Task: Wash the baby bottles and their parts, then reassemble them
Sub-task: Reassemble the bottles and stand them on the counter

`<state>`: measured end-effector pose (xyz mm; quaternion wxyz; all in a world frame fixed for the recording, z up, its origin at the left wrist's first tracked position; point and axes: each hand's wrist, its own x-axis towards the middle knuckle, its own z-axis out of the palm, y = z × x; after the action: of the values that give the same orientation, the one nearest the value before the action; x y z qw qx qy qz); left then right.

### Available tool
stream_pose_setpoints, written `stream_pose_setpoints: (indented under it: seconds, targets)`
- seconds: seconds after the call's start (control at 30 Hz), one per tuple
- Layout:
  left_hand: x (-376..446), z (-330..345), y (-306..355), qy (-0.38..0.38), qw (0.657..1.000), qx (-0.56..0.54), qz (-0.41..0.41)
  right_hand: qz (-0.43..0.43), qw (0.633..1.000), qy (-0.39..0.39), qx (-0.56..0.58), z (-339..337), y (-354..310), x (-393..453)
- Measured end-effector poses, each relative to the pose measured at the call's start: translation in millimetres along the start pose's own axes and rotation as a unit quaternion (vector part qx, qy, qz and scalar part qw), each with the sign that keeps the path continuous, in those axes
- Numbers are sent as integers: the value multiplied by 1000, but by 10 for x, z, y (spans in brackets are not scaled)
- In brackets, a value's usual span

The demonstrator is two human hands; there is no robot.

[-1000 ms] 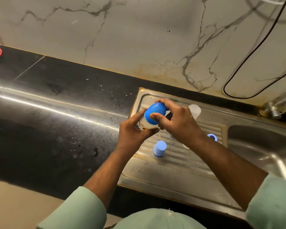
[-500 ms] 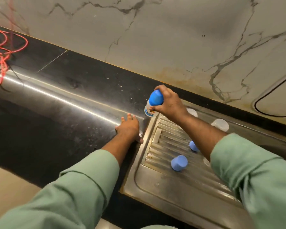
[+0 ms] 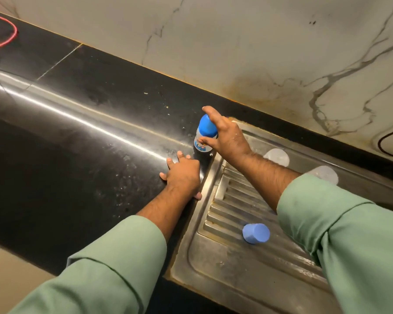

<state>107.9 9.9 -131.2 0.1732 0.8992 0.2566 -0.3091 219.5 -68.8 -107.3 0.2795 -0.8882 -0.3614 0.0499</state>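
Note:
A small baby bottle (image 3: 202, 145) with a blue cap (image 3: 206, 126) stands upright on the black counter (image 3: 82, 137), right at the left rim of the steel drainboard (image 3: 225, 264). My right hand (image 3: 225, 137) pinches it around the cap, thumb in front, index finger stretched over the top. My left hand (image 3: 183, 173) lies flat on the counter just in front of the bottle, fingers spread. A loose blue cap (image 3: 255, 233) lies on the drainboard ribs. Two clear bottle parts (image 3: 277, 156) (image 3: 325, 174) sit behind my right forearm.
A marble-patterned wall (image 3: 236, 41) runs along the back of the counter. A red wire (image 3: 2, 35) loops at the far left, and a black cable (image 3: 386, 141) curves at the right edge. The sink basin lies to the right, hidden by my sleeve.
My right hand has carried the capped bottle left and set it down on the counter beside the drainboard. My left hand let go of it earlier and now rests flat on the counter.

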Motion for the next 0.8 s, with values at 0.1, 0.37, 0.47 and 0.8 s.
stream_pose_setpoints:
  seconds: [0.1,0.37,0.47,0.8]
  targets:
    - [24,2,16,4,1000,1,-4,37,999,-4,39,-30,-70,9]
    - [-197,36,-71,35,999,-35,10,91,992,-3,88,-610,-273,-293]
    - [-444,159,33,115,988,-68,73,82,993,51,72,-989,-152,-797]
    - [-1295,681,1086,277,903,-164,283,247,965,75,40,-1588,943,-2619]
